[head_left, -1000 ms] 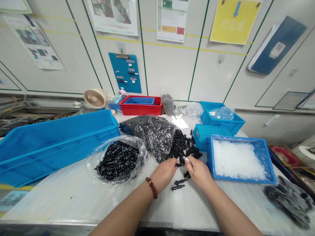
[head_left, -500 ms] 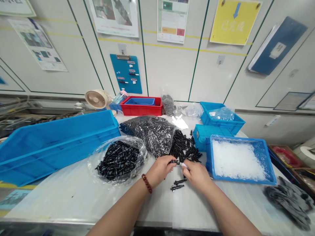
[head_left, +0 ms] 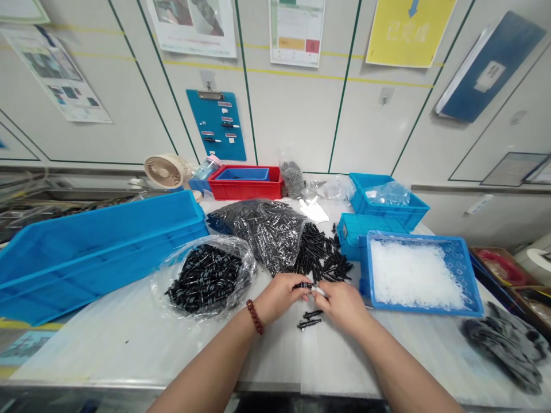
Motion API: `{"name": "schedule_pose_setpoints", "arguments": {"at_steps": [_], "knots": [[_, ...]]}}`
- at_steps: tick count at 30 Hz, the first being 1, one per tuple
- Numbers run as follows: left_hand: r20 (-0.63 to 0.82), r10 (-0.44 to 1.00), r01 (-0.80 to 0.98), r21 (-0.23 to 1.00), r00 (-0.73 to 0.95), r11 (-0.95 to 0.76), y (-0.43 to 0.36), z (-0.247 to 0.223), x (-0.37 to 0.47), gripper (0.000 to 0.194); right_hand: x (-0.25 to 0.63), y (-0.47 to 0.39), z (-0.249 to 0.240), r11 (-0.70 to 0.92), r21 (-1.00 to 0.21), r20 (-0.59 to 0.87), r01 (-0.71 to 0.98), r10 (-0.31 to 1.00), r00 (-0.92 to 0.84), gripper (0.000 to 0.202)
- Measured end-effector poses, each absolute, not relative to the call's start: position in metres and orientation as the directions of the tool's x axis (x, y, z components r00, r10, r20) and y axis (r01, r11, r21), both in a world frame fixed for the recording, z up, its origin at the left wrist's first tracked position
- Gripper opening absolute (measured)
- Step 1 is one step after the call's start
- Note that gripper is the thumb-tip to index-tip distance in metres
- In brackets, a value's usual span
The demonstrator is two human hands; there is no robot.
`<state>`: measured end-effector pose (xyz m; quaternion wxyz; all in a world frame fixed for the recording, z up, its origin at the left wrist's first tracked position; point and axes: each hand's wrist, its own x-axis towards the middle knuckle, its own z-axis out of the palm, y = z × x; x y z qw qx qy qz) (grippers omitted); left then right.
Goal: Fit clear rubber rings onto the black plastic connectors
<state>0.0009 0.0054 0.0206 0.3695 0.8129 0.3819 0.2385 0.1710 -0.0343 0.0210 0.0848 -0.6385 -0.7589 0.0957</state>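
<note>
Bringing a small white piece (head_left: 319,291) and a slim black part (head_left: 302,285) end to end seems to be the step in hand. Your left hand (head_left: 282,295) has its fingers clamped on the black part, and your right hand (head_left: 344,301) has its fingers pinched together on the white piece. Both are over the tabletop (head_left: 172,361), near the middle of its width; two loose black parts (head_left: 309,324) lie between them and the front edge, and a pile of black parts (head_left: 322,252) is toward the back edge.

In my judgement, the next move calls for steady wrists and one straight line, so that the two ends meet without tilt.

The meeting place is difficult to read. Your fingertips cover much of it, so I cannot tell if the ends touch, nor if the white piece is a tool or a component. The left end of the black part is hidden in your grip. Toward the left edge, the clear bag (head_left: 204,281) shows pale bands on its dark contents, too small for detail. Toward the right edge, the white rings (head_left: 413,275) in the blue bin (head_left: 430,310) mostly merge into one mass.
</note>
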Motion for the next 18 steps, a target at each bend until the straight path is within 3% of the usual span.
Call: {"name": "schedule_pose_setpoints", "arguments": {"at_steps": [11, 18], "knots": [[0.113, 0.804, 0.460, 0.770, 0.583, -0.442, 0.0083, 0.0192, -0.0028, 0.023, 0.1730, -0.0336, 0.0234, 0.220, -0.305, 0.018, 0.927, 0.974, -0.226, 0.019], [0.123, 0.797, 0.421, 0.796, 0.591, -0.435, 0.0066, 0.0212, -0.0032, 0.020, 0.1729, -0.0333, 0.0206, 0.201, -0.278, 0.035, 0.939, 0.979, -0.199, 0.020]]}}
